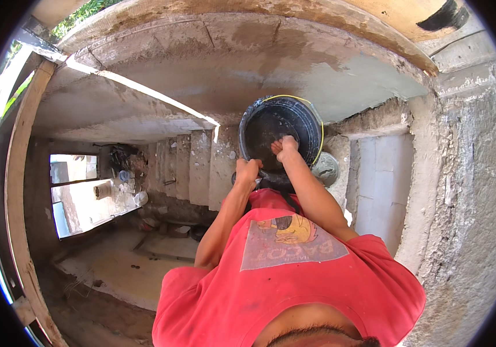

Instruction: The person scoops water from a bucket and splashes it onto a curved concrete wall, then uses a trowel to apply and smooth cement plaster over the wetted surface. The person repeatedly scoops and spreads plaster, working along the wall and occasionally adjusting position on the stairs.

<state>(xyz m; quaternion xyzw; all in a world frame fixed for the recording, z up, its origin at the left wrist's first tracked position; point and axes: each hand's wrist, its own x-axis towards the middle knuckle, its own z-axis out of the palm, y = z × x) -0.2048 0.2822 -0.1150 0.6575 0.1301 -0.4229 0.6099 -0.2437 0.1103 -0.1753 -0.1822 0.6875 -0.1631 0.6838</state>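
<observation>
A black round bucket point(280, 118) with a thin yellow wire handle is held up in front of me, its dark inside facing me. My left hand point(248, 170) grips the bucket's near rim from below. My right hand point(285, 147) reaches over that rim into the bucket with its fingers bent against the inner wall. Whether it holds anything there is hidden. Both forearms rise from my red shirt point(294, 277).
A grey lump of wet mortar point(325, 169) sits on a ledge just right of the bucket. Beyond it is a freshly plastered grey surface point(340, 81). Concrete stairs point(193, 168) drop away to the left. A rough block wall point(467, 191) stands to the right and a window opening point(74, 191) to the far left.
</observation>
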